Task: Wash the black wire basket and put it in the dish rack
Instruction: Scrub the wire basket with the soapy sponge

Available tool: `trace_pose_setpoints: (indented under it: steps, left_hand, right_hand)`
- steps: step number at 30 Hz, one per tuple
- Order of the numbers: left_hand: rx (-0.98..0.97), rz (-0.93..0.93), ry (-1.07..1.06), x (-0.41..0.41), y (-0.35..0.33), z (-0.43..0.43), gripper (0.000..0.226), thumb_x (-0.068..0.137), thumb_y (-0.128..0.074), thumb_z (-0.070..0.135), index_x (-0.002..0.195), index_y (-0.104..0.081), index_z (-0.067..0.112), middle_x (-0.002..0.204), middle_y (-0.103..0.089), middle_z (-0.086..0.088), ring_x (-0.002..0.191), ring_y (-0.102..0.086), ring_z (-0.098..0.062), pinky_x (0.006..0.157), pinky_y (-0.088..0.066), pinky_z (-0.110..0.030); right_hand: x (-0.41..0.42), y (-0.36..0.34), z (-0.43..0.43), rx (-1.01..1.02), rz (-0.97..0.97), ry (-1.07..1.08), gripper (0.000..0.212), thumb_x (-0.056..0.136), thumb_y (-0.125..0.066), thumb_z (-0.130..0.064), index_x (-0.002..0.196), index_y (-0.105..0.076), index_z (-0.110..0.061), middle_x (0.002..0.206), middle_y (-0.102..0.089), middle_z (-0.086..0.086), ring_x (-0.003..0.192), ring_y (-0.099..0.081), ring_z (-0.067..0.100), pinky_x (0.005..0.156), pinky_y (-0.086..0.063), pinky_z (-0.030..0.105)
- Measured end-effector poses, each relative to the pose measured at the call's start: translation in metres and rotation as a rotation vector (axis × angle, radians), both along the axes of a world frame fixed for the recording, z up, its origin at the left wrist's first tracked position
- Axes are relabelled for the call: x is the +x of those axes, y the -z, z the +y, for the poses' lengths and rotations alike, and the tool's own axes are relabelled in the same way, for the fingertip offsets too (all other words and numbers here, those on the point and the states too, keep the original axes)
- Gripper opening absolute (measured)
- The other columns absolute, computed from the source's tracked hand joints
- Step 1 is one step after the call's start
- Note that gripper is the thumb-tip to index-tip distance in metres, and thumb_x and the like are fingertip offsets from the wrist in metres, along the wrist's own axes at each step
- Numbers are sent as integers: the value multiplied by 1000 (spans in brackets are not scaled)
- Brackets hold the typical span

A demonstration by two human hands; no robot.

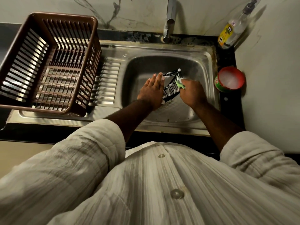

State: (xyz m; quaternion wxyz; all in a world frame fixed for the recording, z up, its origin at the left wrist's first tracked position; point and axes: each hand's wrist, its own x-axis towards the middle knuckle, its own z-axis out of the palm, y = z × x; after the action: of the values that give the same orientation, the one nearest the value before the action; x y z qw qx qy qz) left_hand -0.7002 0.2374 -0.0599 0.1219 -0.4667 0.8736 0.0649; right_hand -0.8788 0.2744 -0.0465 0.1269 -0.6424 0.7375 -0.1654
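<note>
step: scrubbing black wire basket [171, 89] in sink [162, 48]; left hand [151, 91] flat on it, right hand [192, 93] grips scrubber [181, 83]; nxt prob rinse.

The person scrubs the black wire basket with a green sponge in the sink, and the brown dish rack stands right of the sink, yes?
No. The head view shows the brown dish rack left of the sink. The rest holds: the green sponge scrubs the black wire basket in the sink.

The dish rack [65, 15] sits left of the sink bowl [200, 69]. In it, the wire basket [171, 91] lies between the left hand [151, 91] and the scrubber [181, 83] in the right hand [192, 93].
</note>
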Motion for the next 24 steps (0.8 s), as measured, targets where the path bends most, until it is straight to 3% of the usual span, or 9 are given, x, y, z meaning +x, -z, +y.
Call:
trace_pose_setpoints:
  steps: [5,11,13,15,20,24]
  left_hand:
    - [4,-1,6,0,-2,0,85,101,-47,32,157,9,2,165,14,-18,154,7,-35,123,-2,-43]
    - [3,-8,6,0,-3,1,85,101,-48,33,157,8,2,165,13,-18,154,7,-34,124,-3,-43]
    - [11,-6,1,0,-3,1,86,101,-47,35,157,9,2,165,14,-18,154,7,-34,124,-3,-43]
    - [19,-14,0,0,-4,1,88,101,-48,38,157,10,2,165,14,-18,154,8,-34,124,-2,-43]
    - [13,-5,-8,-1,-2,1,87,101,-48,37,157,9,1,165,13,-19,154,7,-35,124,-3,-43]
    - [9,-6,-2,-2,-1,0,86,101,-49,35,157,8,1,165,12,-20,154,5,-36,124,-4,-44]
  right_hand:
    - [-12,5,16,-25,-25,-86,32,82,-56,-5,109,-70,1,98,-71,22,89,-65,39,79,-57,45]
    - [-8,-13,-3,-133,-104,-14,29,91,-61,-5,119,-69,0,106,-73,19,92,-68,29,84,-57,37]
    - [-3,-19,-19,-138,-116,-8,19,92,-60,-4,107,-72,-3,95,-73,15,83,-68,26,78,-60,41]
    - [1,-17,-28,-92,-101,-9,13,90,-59,-1,92,-71,-4,82,-70,13,71,-64,23,68,-58,46]
    - [7,-7,-16,54,-64,38,24,81,-58,0,96,-74,-7,93,-73,15,83,-67,34,72,-58,38]
    - [-2,-4,-3,114,20,2,14,81,-59,-5,87,-71,-8,80,-66,13,74,-62,33,63,-51,35]
